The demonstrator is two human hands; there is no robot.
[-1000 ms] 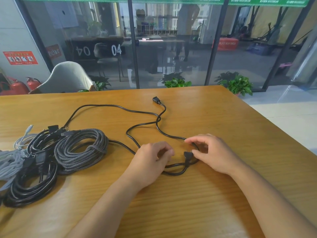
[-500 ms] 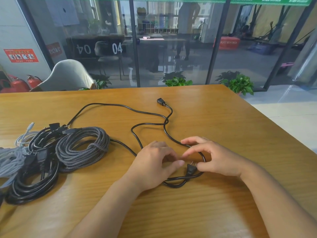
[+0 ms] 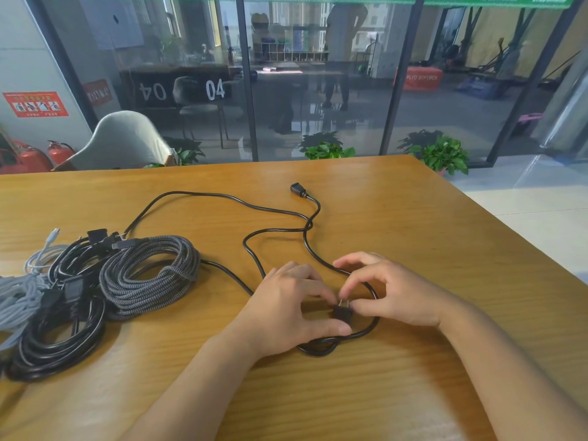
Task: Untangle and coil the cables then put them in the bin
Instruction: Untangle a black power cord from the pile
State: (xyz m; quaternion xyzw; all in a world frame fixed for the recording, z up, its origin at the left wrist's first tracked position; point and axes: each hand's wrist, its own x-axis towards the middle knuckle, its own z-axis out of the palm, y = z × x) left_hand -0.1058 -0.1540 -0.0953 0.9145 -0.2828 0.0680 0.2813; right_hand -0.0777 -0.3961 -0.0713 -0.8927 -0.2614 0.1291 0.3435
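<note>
On the wooden table (image 3: 413, 233) in front of us, the biggest mass is the heap at the left: a braided grey coil (image 3: 149, 278), black cable coils (image 3: 54, 345) below it, and pale grey cable (image 3: 19, 297) at the edge. From that heap a loose black power cord (image 3: 222, 196) wanders across the middle, crosses itself once, and ends far off in a socket end (image 3: 297, 189). Its other end closes a small loop under our hands. Our left hand (image 3: 286, 313) curls around that loop, thumb on the cord; our right hand (image 3: 391, 291) pinches the two-pin plug (image 3: 343, 311) with finger and thumb. We judge this the start of coiling one freed cord. Next we need to draw slack toward us loop by loop, easing the crossing open. No bin is in view.
</note>
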